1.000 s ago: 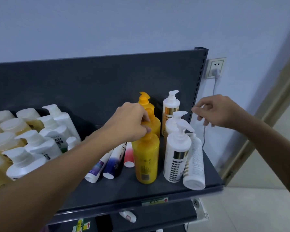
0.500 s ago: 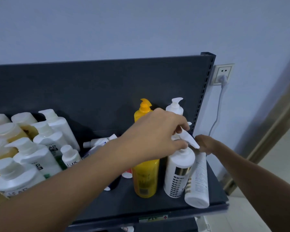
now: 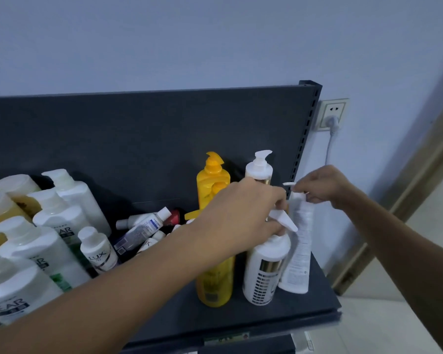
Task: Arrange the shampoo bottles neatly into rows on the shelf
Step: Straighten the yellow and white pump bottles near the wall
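On the dark shelf (image 3: 315,302) two yellow pump bottles (image 3: 212,180) stand in a column, with white pump bottles to their right. My left hand (image 3: 243,213) grips the pump head of the front white-and-gold bottle (image 3: 264,274). My right hand (image 3: 322,186) pinches the top of a tall white bottle (image 3: 298,251) and holds it nearly upright against that front bottle. Another white pump bottle (image 3: 260,166) stands at the back. Large white and amber bottles (image 3: 49,226) crowd the left side.
Small tubes and a little LUX bottle (image 3: 97,249) lie jumbled in the middle of the shelf. The shelf's dark back panel (image 3: 138,139) rises behind. A wall socket (image 3: 331,113) with a plugged cable sits right of the upright post.
My left hand moved from the yellow bottle's pump to the front white bottle's pump. My right hand dropped to the leaning tall white bottle and has raised it nearly upright.
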